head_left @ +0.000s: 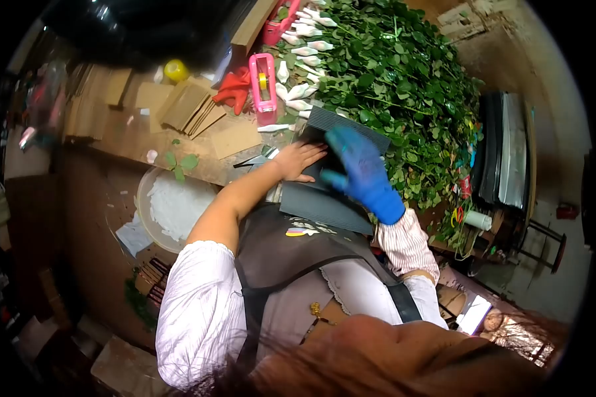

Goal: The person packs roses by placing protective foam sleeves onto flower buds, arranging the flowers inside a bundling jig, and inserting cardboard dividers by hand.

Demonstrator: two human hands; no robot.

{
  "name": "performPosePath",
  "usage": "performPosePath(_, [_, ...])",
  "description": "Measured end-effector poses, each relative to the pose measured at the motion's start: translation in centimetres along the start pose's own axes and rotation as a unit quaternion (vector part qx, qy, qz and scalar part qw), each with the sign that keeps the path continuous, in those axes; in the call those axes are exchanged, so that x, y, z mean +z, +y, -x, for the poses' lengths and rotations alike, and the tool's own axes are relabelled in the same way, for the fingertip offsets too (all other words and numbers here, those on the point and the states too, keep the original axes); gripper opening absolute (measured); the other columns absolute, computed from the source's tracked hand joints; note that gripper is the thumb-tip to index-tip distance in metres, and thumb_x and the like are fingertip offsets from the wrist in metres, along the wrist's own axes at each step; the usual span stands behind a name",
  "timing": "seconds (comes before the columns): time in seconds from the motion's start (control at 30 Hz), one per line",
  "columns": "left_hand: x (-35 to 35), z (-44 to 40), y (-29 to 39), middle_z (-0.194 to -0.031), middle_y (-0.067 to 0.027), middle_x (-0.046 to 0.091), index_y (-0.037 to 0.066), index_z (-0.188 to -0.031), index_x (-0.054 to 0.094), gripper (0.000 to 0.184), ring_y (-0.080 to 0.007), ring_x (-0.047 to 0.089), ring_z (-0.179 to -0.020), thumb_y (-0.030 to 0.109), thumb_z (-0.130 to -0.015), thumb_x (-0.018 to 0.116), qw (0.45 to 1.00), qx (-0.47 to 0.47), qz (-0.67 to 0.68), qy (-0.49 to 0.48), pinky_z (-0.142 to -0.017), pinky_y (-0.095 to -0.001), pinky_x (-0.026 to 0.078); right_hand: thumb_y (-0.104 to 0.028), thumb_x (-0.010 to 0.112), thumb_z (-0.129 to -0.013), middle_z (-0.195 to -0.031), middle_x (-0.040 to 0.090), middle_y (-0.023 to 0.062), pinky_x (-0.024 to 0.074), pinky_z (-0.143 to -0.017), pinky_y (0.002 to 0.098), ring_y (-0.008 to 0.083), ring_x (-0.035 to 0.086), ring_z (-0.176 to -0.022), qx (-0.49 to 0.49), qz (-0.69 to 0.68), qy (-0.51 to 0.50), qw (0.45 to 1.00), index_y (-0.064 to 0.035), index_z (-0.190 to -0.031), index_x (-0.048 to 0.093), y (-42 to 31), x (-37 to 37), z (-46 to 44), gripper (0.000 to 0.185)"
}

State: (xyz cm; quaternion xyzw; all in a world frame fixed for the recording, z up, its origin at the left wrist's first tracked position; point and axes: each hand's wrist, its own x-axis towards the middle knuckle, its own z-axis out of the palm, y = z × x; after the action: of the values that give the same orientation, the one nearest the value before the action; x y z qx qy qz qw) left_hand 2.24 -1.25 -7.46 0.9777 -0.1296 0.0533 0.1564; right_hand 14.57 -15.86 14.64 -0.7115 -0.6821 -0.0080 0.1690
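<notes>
My bare left hand (301,161) lies flat with its fingers stretched out on a dark ribbed sheet (324,206) at the table's front edge. My right hand (361,169), in a blue glove, is over the same sheet, thumb apart from the fingers and slightly blurred; nothing shows in its grasp. The sheet's far part rises behind both hands, and its middle is partly hidden by them. Just beyond it lies a big heap of leafy green stems (391,86), with white-wrapped bud-like heads (304,49) along its left side.
Left of the heap stand a pink tape dispenser (263,99) and a red glove (232,90). Cardboard pieces (182,106) and a yellow tape roll (175,70) lie farther left. A round tub (144,205) holds white material. At right are dark upright sheets (493,145) and a white spool (478,220).
</notes>
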Motion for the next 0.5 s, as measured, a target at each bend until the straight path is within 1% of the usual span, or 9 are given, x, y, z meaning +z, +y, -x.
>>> performPosePath(0.03, [0.4,-0.1,0.0,-0.16,-0.0122,0.031,0.005,-0.154,0.029,0.089,-0.0262,0.028,-0.147,0.062,-0.089,0.052,1.0,-0.001,-0.004,-0.002,-0.12,-0.0429,0.02,-0.035,0.07,-0.086,-0.117,0.064,0.0173,0.0499,-0.091,0.0461,0.0352,0.064,-0.104,-0.015,-0.089,-0.048,0.995,-0.0101,-0.14,0.049,-1.2,0.2,0.3,0.063])
performPosePath(0.1, [0.6,0.0,-0.5,-0.16,-0.0116,0.03,0.006,-0.155,0.027,0.091,-0.0261,0.026,-0.149,0.06,-0.087,0.054,1.0,0.003,-0.016,-0.01,-0.12,-0.0432,0.02,-0.038,0.068,-0.083,-0.125,0.062,0.016,0.0485,-0.096,0.0435,0.0326,0.061,-0.113,0.063,-0.115,-0.334,0.934,-0.0119,-0.135,0.054,-3.4,2.6,1.6,0.06])
performPosePath(0.2, [0.1,0.2,0.0,-0.161,-0.009,0.029,0.009,-0.156,0.026,0.084,-0.0234,0.026,-0.149,0.051,-0.089,0.053,0.998,0.0,-0.048,-0.041,-0.122,-0.0429,0.015,-0.035,0.067,-0.084,-0.115,0.066,0.0149,0.0513,-0.086,0.0439,0.0334,0.065,-0.102,0.074,0.017,-0.403,0.912,-0.0112,-0.124,0.061,-4.2,7.6,1.1,0.046])
performPosePath(0.23, [0.1,-0.1,-0.3,-0.162,-0.0079,0.029,0.01,-0.156,0.026,0.079,-0.0227,0.026,-0.149,0.048,-0.091,0.051,0.995,0.0,-0.083,-0.051,-0.123,-0.0428,0.012,-0.033,0.066,-0.085,-0.112,0.066,0.0146,0.0514,-0.083,0.0441,0.0332,0.066,-0.098,0.034,-0.061,-0.365,0.928,-0.0115,-0.12,0.062,-4.3,7.3,-0.2,0.042])
performPosePath(0.27, [1.9,-0.4,-0.9,-0.16,-0.0077,0.032,0.011,-0.154,0.032,0.064,-0.0223,0.029,-0.148,0.034,-0.095,0.044,0.973,0.029,-0.22,0.069,-0.122,-0.0437,0.015,-0.032,0.065,-0.086,-0.109,0.067,0.0143,0.0515,-0.08,0.0442,0.033,0.066,-0.094,-0.003,-0.143,-0.324,0.935,-0.0118,-0.117,0.064,-4.8,6.5,-1.9,0.037])
performPosePath(0.3, [3.8,-0.2,-1.1,-0.16,-0.0079,0.033,0.011,-0.153,0.034,0.06,-0.0224,0.029,-0.148,0.03,-0.096,0.042,0.981,0.018,-0.186,0.06,-0.122,-0.0441,0.017,-0.031,0.064,-0.087,-0.106,0.067,0.014,0.0517,-0.077,0.0444,0.0328,0.067,-0.09,-0.034,-0.226,-0.278,0.933,-0.0121,-0.114,0.065,-5.3,6.3,-3.1,0.032])
performPosePath(0.37, [1.9,-0.4,-0.5,-0.158,-0.0083,0.036,0.012,-0.15,0.038,0.055,-0.0226,0.031,-0.147,0.023,-0.097,0.038,0.992,0.006,-0.121,0.045,-0.121,-0.0447,0.02,-0.028,0.062,-0.089,-0.108,0.066,0.013,0.0506,-0.077,0.0433,0.0308,0.066,-0.091,-0.082,-0.215,-0.141,0.963,-0.0134,-0.114,0.064,-6.7,10.4,-6.6,0.029])
performPosePath(0.43, [5.0,-0.3,-1.1,-0.157,-0.0101,0.038,0.01,-0.149,0.04,0.058,-0.0235,0.033,-0.146,0.032,-0.096,0.042,0.983,0.023,-0.093,0.159,-0.119,-0.0459,0.024,-0.025,0.06,-0.091,-0.109,0.066,0.0112,0.0503,-0.076,0.0419,0.028,0.065,-0.094,-0.16,-0.169,-0.006,0.972,-0.0138,-0.116,0.064,-7.3,15.3,-10.6,0.028])
performPosePath(0.5, [4.0,-0.1,-0.3,-0.156,-0.0103,0.039,0.01,-0.149,0.04,0.059,-0.0236,0.033,-0.146,0.034,-0.095,0.043,0.99,0.019,-0.05,0.133,-0.119,-0.0459,0.025,-0.019,0.058,-0.091,-0.11,0.065,0.0092,0.0498,-0.077,0.0397,0.0261,0.064,-0.099,-0.179,0.0,0.015,0.984,-0.014,-0.117,0.064,-6.4,21.8,-13.3,0.027])
